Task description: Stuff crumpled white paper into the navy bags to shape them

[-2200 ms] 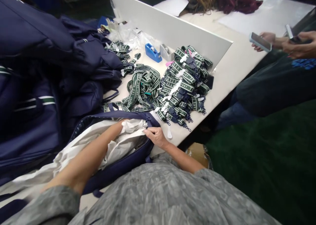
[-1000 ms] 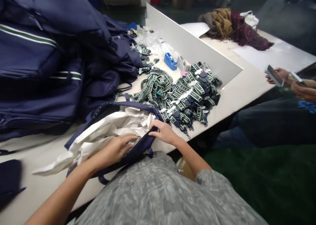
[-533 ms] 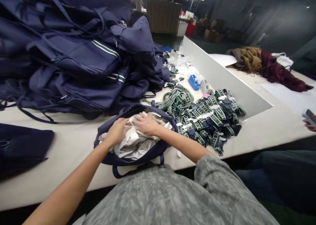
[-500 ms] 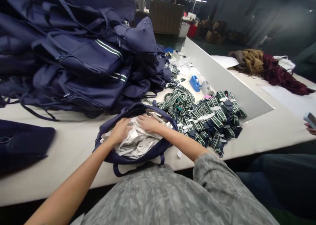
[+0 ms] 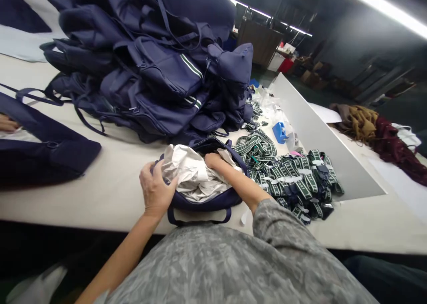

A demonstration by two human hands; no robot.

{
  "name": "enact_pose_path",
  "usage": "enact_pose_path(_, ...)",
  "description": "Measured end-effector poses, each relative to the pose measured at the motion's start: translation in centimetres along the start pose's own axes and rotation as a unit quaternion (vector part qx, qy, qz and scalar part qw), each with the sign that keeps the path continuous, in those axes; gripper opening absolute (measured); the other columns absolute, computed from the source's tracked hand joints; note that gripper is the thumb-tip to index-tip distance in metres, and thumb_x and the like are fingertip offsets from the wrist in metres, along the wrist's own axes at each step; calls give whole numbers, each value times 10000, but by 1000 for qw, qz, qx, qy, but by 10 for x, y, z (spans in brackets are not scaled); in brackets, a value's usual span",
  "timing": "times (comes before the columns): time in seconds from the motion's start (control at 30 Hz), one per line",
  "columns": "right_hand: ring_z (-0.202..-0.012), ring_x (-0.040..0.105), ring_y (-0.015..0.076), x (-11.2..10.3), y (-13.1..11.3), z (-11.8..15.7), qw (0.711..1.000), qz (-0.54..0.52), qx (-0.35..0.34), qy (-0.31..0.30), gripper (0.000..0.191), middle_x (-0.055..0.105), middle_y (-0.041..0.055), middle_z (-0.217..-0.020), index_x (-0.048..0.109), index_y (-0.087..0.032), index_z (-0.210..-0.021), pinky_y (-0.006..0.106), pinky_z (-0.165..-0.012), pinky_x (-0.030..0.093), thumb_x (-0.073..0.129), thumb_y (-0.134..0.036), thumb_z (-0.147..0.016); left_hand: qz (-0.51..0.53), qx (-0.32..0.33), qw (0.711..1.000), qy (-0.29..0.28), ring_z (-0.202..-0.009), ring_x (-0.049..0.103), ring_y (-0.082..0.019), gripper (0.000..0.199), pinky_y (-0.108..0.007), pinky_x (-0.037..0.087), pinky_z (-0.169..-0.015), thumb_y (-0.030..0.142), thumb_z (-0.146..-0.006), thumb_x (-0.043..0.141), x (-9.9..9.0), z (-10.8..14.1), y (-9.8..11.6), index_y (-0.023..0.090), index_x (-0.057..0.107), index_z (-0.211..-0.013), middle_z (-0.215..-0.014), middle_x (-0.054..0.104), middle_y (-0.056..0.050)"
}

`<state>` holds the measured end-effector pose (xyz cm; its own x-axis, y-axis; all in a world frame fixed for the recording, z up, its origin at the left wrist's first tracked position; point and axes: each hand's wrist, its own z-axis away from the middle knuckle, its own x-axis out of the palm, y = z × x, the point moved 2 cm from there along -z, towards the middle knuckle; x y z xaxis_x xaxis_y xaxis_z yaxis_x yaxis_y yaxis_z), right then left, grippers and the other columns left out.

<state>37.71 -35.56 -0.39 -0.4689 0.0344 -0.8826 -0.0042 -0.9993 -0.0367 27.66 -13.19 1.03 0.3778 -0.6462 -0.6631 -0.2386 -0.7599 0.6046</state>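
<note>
A navy bag point(image 5: 207, 204) lies open at the table's front edge, filled with crumpled white paper point(image 5: 191, 168). My left hand point(image 5: 156, 189) is at the bag's left rim, thumb and fingers spread around the rim and the paper bulging there. My right hand point(image 5: 213, 160) reaches into the bag at the far side; its fingers are hidden among the paper. A navy handle loop hangs from the bag's near side, close to my shirt.
Navy bags point(image 5: 160, 68) are piled behind. Green-and-white lettered straps point(image 5: 293, 175) lie to the right, near a blue tape dispenser point(image 5: 280, 132) and a grey divider point(image 5: 323, 148). At far left, another person's hand point(image 5: 7, 123) is inside a navy bag point(image 5: 50, 157).
My left hand has moved from on top of the paper to the bag's left rim. My right hand has sunk deeper into the bag. White paper now bulges higher at the left. The view has shifted.
</note>
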Motion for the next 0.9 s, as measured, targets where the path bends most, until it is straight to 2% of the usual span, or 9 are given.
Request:
enact_pose_path(0.1, -1177, 627, 312, -15, -17, 24, 997, 13, -21, 76, 338, 681, 240, -1190, 700, -44, -1151, 445, -1024, 451, 445, -87, -933, 36, -155, 987, 5, -1114, 528, -329, 715, -519, 464, -1029, 375, -660, 807, -9, 18, -17, 114, 517, -1259, -1079, 542, -132)
enact_pose_path(0.2, -1208, 598, 209, -29, -32, 62, 976, -52, -125, 168, 406, 661, 123, -1281, 626, -159, -1307, 351, -1053, 436, 363, -150, -998, 57, -231, 971, 17, -1022, 553, -283, 599, -514, 478, -987, 433, -693, 754, -17, 39, -28, 171, 488, -1162, -1007, 523, -75)
enact_pose_path(0.3, -1199, 583, 167, -38, -43, 97, 897, -196, -331, 219, 348, 642, 84, -1295, 647, -206, -1278, 320, -1044, 448, 421, -260, -1019, 151, -357, 921, -50, -796, 600, -227, 580, -441, 544, -790, 564, -693, 729, -21, 60, -29, 209, 431, -1043, -855, 538, -13)
enact_pose_path(0.37, -1278, 520, 215, -37, -46, 107, 858, -209, -425, 199, 339, 575, 104, -1372, 662, -226, -1257, 398, -1087, 413, 587, -359, -953, 191, -374, 904, -79, -671, 590, -203, 589, -386, 537, -675, 607, -685, 734, -24, 68, -21, 223, 403, -984, -752, 532, 26)
enact_pose_path(0.43, -1337, 451, 267, -30, -48, 104, 863, -164, -450, 163, 514, 485, 139, -1450, 606, -227, -1335, 458, -1100, 389, 711, -396, -860, 167, -265, 948, -54, -699, 604, -205, 484, -378, 530, -690, 538, -759, 717, -29, 66, -9, 218, 430, -983, -789, 575, -3)
enact_pose_path(0.5, -1324, 440, 295, -18, -51, 94, 875, -106, -455, 130, 667, 458, 178, -1447, 532, -176, -1398, 461, -1080, 402, 758, -385, -806, 113, -55, 991, -46, -878, 629, -232, 254, -407, 523, -826, 367, -871, 643, -33, 58, 6, 202, 506, -1008, -950, 634, -76)
enact_pose_path(0.6, -1180, 513, 284, 1, -58, 79, 885, -32, -452, 110, 602, 537, 174, -1315, 534, -127, -1350, 430, -1006, 450, 716, -364, -827, 61, 208, 963, -157, -985, 610, -230, 138, -399, 485, -929, 162, -946, 478, -31, 46, 17, 183, 610, -980, -1001, 664, -91)
enact_pose_path(0.77, -1086, 557, 256, -4, -59, 71, 906, -48, -414, 67, 490, 553, 127, -1218, 569, -149, -1276, 376, -910, 500, 682, -328, -835, 50, 247, 915, -314, -1158, 569, -251, 244, -401, 435, -1028, 262, -951, 528, -33, 30, 10, 169, 631, -1152, -1221, 641, -116)
enact_pose_path(0.9, -1299, 457, 257, -44, -54, 83, 849, -121, -514, 8, 552, 449, 127, -1405, 522, -180, -1366, 406, -1077, 412, 651, -203, -829, 112, 299, 874, -367, -1192, 563, -250, 216, -433, 373, -1080, 216, -858, 669, -36, 28, 13, 247, 679, -1072, -1154, 700, -33)
